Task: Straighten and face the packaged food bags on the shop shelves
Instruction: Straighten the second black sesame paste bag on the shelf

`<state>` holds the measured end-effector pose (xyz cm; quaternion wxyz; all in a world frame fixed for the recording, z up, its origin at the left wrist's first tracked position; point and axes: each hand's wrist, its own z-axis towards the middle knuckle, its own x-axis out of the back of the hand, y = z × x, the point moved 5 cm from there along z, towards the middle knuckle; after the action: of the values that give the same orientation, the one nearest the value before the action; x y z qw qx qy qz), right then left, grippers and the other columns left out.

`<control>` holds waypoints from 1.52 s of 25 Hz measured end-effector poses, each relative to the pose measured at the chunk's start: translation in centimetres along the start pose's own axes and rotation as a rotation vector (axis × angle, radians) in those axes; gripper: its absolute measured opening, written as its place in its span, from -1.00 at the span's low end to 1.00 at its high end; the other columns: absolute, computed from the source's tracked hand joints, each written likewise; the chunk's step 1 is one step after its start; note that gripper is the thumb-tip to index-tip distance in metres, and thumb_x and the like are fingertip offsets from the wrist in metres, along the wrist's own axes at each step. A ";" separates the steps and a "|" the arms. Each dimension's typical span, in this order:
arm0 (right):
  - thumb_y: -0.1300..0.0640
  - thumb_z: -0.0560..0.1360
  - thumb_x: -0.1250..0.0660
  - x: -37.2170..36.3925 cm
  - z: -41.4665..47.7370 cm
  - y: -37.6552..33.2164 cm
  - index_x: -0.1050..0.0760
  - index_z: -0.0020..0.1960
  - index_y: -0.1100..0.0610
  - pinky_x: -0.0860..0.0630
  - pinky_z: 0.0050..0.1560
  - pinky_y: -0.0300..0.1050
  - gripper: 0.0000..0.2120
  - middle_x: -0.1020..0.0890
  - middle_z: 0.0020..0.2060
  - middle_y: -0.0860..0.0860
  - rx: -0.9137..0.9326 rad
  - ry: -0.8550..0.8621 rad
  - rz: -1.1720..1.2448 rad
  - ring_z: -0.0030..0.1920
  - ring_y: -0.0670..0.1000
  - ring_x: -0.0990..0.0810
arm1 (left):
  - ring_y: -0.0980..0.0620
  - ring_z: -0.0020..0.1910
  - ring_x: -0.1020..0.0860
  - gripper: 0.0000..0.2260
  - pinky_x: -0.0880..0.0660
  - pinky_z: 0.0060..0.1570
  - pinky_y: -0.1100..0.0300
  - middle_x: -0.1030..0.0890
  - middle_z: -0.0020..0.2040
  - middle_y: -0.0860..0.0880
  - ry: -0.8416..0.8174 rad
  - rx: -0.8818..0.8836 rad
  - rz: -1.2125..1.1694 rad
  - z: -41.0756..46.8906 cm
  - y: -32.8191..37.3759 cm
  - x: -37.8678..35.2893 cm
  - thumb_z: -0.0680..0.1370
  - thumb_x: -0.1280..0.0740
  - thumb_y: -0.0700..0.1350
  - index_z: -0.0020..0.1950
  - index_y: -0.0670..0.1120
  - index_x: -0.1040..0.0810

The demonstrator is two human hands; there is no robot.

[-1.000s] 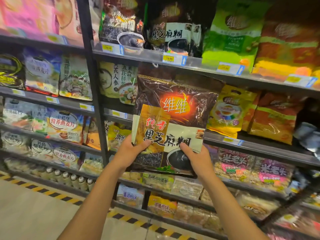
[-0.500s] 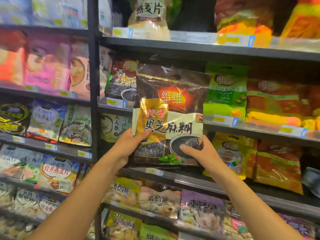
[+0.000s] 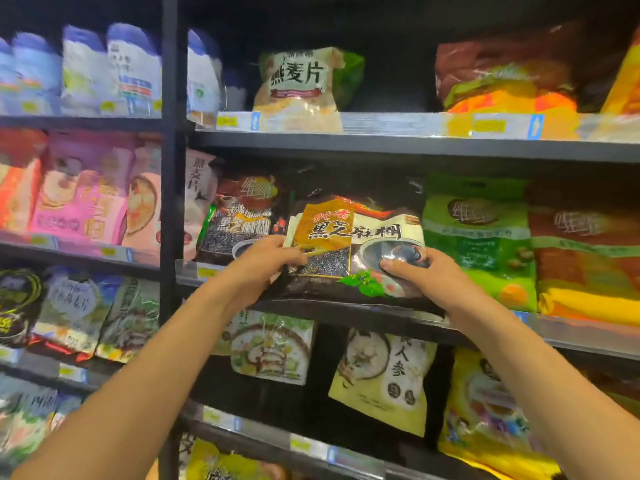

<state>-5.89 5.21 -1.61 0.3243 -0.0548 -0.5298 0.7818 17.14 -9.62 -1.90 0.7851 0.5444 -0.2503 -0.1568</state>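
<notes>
Sesame bag (image 3: 356, 244): dark brown packet with a gold panel, large black characters and a printed bowl. It sits in the right bay, at the front edge of the middle shelf (image 3: 346, 315), face outward and top tipped back into the shadow. Its bottom edge appears to sit on the shelf lip, though blur makes contact uncertain.

Left hand (image 3: 263, 261): grasps the bag's lower left edge, thumb laid on the front, fingers behind. The bare forearm reaches up from the lower left.

Right hand (image 3: 426, 275): grasps the lower right corner, thumb across the printed bowl, fingers hidden behind the packet.

Neighbours, same shelf:
- dark bag (image 3: 242, 216), just left of the sesame bag, similar design, upright, partly covered by the left hand
- green bag (image 3: 478, 237), just right, upright, face out
- red bag (image 3: 585, 251), beside the green one, orange and yellow at the base

Shelf above: oat bag (image 3: 301, 81), pale with a green side, standing alone near the front, and a red-and-orange packet at far right.

Shelf below: cream ginseng bag (image 3: 388, 379), tilted, with a yellow packet to its right.

Post (image 3: 169, 202): black upright dividing the bays.

Left bay: white-and-blue bags (image 3: 86, 71) on top, pink bags (image 3: 83, 188) on the next shelf, print blurred.

Price tags (image 3: 227, 122): yellow, on the shelf edge strips, unreadable
</notes>
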 end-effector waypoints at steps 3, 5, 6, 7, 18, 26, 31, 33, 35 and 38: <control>0.03 0.45 -0.58 0.7 3.8 -0.6 -0.70 0.08 0.11 -0.61 -0.16 -0.27 -0.74 -0.80 -0.10 -0.01 0.022 -0.050 -0.020 -0.13 -0.06 -0.77 | -0.17 0.17 -0.52 -0.66 -0.36 -0.03 0.07 -0.59 0.21 -0.22 -0.025 -0.021 0.009 4.0 0.7 0.0 0.47 -0.40 -0.21 0.22 -0.28 -0.52; 0.06 0.46 -0.58 0.9 5.6 -0.6 -0.69 0.08 0.12 -0.59 -0.25 -0.31 -0.76 -0.80 -0.10 0.03 0.020 -0.068 -0.010 -0.18 -0.06 -0.76 | -0.18 0.20 -0.55 -0.63 -0.39 -0.03 0.08 -0.61 0.26 -0.23 -0.021 -0.039 0.031 6.2 0.6 -0.1 0.46 -0.39 -0.23 0.25 -0.26 -0.52; 0.08 0.47 -0.58 0.9 6.4 -0.3 -0.69 0.06 0.12 -0.60 -0.26 -0.31 -0.79 -0.80 -0.10 0.04 0.009 -0.071 -0.017 -0.20 -0.06 -0.76 | -0.13 0.14 -0.57 -0.62 -0.39 -0.06 0.09 -0.63 0.25 -0.20 -0.008 -0.044 0.065 7.4 0.5 -0.3 0.46 -0.40 -0.23 0.28 -0.22 -0.54; 0.11 0.47 -0.57 1.0 7.2 0.1 -0.69 0.02 0.11 -0.60 -0.27 -0.30 -0.84 -0.80 -0.11 0.05 0.002 -0.082 -0.033 -0.22 -0.06 -0.76 | -0.09 0.12 -0.57 -0.59 -0.41 -0.06 0.09 -0.64 0.24 -0.17 -0.005 -0.055 0.114 8.3 0.3 -0.4 0.44 -0.42 -0.21 0.29 -0.17 -0.54; -0.25 0.26 -0.64 -0.3 10.2 3.9 -0.66 0.14 -0.16 -0.64 0.16 -0.05 -0.51 -0.75 -0.04 -0.24 0.014 -0.188 -0.605 0.01 -0.16 -0.71 | -0.09 -0.12 -0.57 -0.53 -0.55 -0.14 -0.05 -0.56 0.00 -0.08 0.173 -0.250 0.956 11.2 -1.3 -0.3 0.44 -0.60 0.01 0.15 -0.09 -0.41; -0.04 0.31 -0.69 -0.7 9.4 3.8 -0.68 -0.10 -0.06 -0.56 -0.31 -0.09 -0.74 -0.69 -0.40 -0.04 -0.157 -0.221 -0.636 -0.38 0.09 -0.63 | 0.12 -0.23 -0.69 -0.84 -0.60 -0.25 0.28 -0.78 -0.14 0.02 -0.312 -0.214 0.728 10.8 -1.3 -2.3 0.61 -0.44 -0.07 -0.04 -0.11 -0.78; -0.02 0.33 -0.68 -0.6 10.5 4.5 -0.68 0.02 0.08 -0.74 -0.16 -0.02 -0.65 -0.77 -0.29 0.03 -0.160 -0.140 -0.718 -0.26 0.04 -0.78 | 0.15 -0.17 -0.72 -0.87 -0.65 -0.14 0.26 -0.78 -0.12 -0.02 -0.349 -0.164 0.648 12.5 -2.2 -2.7 0.61 -0.44 -0.11 0.00 -0.14 -0.75; -0.05 0.33 -0.67 -0.5 11.2 4.9 -0.67 0.05 0.09 -0.75 -0.15 0.00 -0.61 -0.77 -0.28 0.02 -0.171 -0.127 -0.761 -0.28 0.02 -0.77 | 0.08 -0.10 -0.74 -0.88 -0.68 -0.06 0.20 -0.77 -0.08 -0.06 -0.367 -0.164 0.641 13.0 -2.3 -3.0 0.63 -0.42 -0.14 0.03 -0.15 -0.74; -0.08 0.33 -0.67 -0.3 12.0 5.2 -0.67 0.05 0.12 -0.75 -0.15 0.00 -0.58 -0.77 -0.28 0.05 -0.192 -0.104 -0.793 -0.29 0.01 -0.77 | 0.01 -0.06 -0.75 -0.87 -0.69 0.02 0.12 -0.76 -0.05 -0.10 -0.370 -0.175 0.652 13.4 -2.4 -3.3 0.64 -0.39 -0.18 0.06 -0.18 -0.73; -0.06 0.34 -0.67 -0.2 12.9 5.3 -0.67 0.01 0.18 -0.74 -0.17 -0.03 -0.59 -0.77 -0.28 0.08 -0.218 -0.076 -0.793 -0.29 -0.01 -0.77 | -0.02 -0.05 -0.75 -0.87 -0.69 0.05 0.07 -0.76 -0.06 -0.11 -0.351 -0.219 0.692 13.9 -2.3 -3.6 0.65 -0.38 -0.19 0.05 -0.18 -0.72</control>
<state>-13.58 -6.31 -0.66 0.5729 0.1486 -0.6010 0.5371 6.34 -19.38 -0.89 0.7903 0.3058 -0.5309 0.0006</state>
